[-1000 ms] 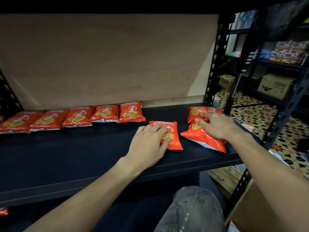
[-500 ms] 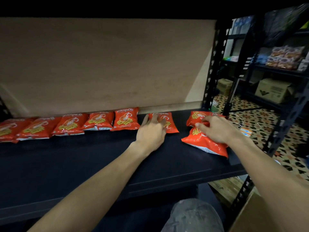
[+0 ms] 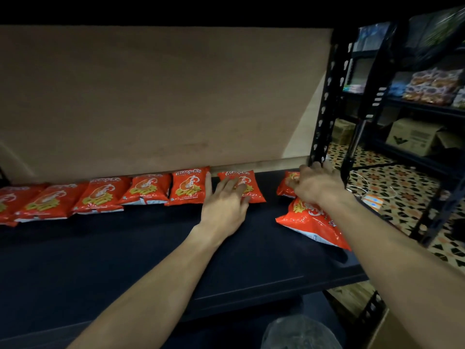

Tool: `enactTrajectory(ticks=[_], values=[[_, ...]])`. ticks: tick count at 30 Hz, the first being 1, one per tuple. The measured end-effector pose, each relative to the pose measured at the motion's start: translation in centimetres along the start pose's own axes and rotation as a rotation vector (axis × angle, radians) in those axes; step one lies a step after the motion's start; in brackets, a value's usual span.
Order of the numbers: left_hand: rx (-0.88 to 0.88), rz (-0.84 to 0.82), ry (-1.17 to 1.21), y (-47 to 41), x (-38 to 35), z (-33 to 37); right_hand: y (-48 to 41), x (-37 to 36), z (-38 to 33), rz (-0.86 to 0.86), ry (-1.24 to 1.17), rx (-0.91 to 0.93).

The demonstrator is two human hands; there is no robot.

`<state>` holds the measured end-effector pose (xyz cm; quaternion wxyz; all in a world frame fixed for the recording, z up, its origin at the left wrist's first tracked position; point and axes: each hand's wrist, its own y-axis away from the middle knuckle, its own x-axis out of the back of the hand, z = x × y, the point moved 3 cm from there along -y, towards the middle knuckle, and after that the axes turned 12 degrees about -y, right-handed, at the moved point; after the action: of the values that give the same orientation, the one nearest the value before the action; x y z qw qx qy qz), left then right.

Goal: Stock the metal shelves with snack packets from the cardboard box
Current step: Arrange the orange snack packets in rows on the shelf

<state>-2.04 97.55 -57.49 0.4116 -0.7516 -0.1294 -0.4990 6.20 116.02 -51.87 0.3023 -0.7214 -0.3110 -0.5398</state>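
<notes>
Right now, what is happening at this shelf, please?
A person is stocking a black metal shelf with red snack packets. A row of packets lies along the back. The left hand, fingers straight, presses on the end packet at the right of that row. The right hand is on a second packet near the upright post; whether it grips or only pushes is unclear. A third packet lies in front, under the right forearm.
</notes>
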Motion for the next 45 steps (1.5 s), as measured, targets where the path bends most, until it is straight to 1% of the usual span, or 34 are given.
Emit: enactTrajectory(ticks=[4,8,14,18,20,24,28,36,45], values=[[0.037,-0.007,0.051,-0.5,-0.2,-0.4,-1.2,-0.9,-0.1,-0.114,-0.017,-0.039],[0.09,-0.059,0.109,-1.1,-0.5,-0.9,-2.2,-1.1,-0.5,-0.157,-0.055,0.041],[0.164,-0.128,0.164,-1.6,-0.8,-1.5,-2.5,-0.9,-0.8,-0.128,-0.257,0.185],[0.175,-0.154,0.166,-1.6,-0.6,-1.4,-2.2,-0.1,-1.0,0.012,-0.432,0.234],[0.179,-0.16,0.167,-1.6,-0.6,-1.4,-2.2,-0.1,-1.2,0.032,-0.398,0.21],[0.183,-0.189,0.159,-1.7,-0.7,-1.3,-2.9,-1.5,-1.8,-0.092,-0.22,0.173],[0.197,-0.217,0.165,-1.8,-0.9,-1.3,-3.1,-2.4,-2.4,-0.106,-0.271,0.233],[0.211,-0.243,0.18,-2.0,-1.2,-1.2,-3.2,-2.2,-3.3,-0.138,-0.368,0.294],[0.235,-0.203,0.22,-2.1,-1.3,-1.2,-5.1,-3.6,-4.1,-0.144,-0.402,0.284]])
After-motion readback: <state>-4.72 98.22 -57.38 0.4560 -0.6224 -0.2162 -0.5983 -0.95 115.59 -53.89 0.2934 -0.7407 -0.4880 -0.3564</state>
